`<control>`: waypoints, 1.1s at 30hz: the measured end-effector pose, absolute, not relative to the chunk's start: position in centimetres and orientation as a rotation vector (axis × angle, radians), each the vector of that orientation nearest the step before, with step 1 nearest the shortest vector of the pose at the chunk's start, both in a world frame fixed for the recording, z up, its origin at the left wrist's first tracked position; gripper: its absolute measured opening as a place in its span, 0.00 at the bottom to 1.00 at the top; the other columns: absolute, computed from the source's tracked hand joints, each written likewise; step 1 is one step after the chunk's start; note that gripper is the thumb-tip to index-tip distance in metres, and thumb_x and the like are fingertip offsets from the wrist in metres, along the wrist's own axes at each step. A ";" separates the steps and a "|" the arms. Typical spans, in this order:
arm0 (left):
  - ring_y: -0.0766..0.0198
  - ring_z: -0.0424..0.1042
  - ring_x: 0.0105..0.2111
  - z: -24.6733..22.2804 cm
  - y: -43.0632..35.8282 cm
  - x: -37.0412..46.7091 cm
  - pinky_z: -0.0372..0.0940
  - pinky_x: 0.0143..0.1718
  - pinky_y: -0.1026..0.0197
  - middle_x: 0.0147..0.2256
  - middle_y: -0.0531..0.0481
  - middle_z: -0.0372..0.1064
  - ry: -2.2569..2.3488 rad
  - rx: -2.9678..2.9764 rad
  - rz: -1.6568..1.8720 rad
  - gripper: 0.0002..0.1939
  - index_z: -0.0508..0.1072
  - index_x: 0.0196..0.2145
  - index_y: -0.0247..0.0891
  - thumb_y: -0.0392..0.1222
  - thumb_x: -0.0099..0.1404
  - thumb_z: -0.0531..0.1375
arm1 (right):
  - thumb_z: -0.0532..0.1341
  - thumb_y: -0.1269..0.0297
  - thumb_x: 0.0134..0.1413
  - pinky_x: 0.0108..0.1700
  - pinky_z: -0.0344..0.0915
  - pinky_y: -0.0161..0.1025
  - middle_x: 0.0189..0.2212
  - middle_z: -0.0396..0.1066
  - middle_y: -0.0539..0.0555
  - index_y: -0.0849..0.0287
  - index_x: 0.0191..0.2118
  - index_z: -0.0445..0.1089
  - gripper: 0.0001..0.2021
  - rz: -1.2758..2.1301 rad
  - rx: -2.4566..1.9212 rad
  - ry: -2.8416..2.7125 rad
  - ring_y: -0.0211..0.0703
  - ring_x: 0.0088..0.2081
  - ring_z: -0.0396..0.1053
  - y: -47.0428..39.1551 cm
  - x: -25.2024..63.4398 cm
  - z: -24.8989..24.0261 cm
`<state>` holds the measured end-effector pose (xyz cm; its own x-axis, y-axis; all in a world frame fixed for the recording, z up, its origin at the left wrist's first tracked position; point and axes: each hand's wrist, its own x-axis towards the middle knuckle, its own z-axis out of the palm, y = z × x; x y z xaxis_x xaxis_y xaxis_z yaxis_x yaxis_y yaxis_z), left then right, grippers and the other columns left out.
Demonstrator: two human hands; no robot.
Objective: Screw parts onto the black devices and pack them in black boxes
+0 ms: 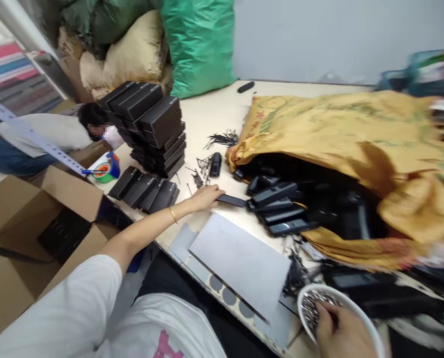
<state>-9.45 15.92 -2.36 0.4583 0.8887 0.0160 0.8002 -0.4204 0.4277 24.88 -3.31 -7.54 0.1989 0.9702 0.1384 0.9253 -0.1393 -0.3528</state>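
My left hand is closed on the near end of a slim black plastic piece, just above the table. My right hand reaches into a white bowl at the lower right, thumb and fingertips together among small shiny metal parts that look like screws. Whether a part is between those fingertips is hidden. Between my hands lies a flat grey board. Beyond it, glossy black plastic cases spill from the mouth of a yellow woven sack.
Stacked black boxes stand at the left, with shorter ones before them. A tape roll sits near the table edge. An open carton is lower left. Thin black strips lie near the bowl. Another person bends at far left.
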 end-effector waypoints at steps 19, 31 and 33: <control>0.72 0.65 0.25 -6.4 13.3 -8.3 0.62 0.28 0.65 0.34 0.49 0.67 1.168 1.113 0.867 0.26 0.68 0.43 0.33 0.49 0.50 0.65 | 0.49 0.57 0.54 0.30 0.58 0.39 0.33 0.69 0.55 0.56 0.30 0.65 0.12 0.279 -2.238 -1.616 0.47 0.35 0.66 -4.6 24.1 -6.5; 0.64 0.69 0.32 -7.3 13.9 -6.4 0.62 0.30 0.65 0.32 0.52 0.69 1.249 1.148 0.870 0.24 0.65 0.37 0.37 0.52 0.47 0.66 | 0.51 0.65 0.55 0.29 0.54 0.36 0.33 0.69 0.54 0.57 0.28 0.62 0.08 0.543 -2.452 -1.674 0.44 0.36 0.66 -3.2 23.8 -4.0; 0.64 0.69 0.34 -7.5 13.9 -5.9 0.62 0.32 0.64 0.32 0.51 0.69 1.259 1.167 0.875 0.24 0.65 0.38 0.37 0.52 0.47 0.66 | 0.51 0.67 0.56 0.30 0.54 0.35 0.33 0.69 0.54 0.57 0.28 0.61 0.07 0.565 -2.456 -1.703 0.43 0.36 0.66 -3.0 23.8 -3.6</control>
<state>-5.91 13.87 -7.50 0.1463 0.9594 -0.2411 0.1078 0.2268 0.9679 23.76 -3.04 -3.60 0.3059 0.9206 -0.2429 0.8832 -0.3696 -0.2886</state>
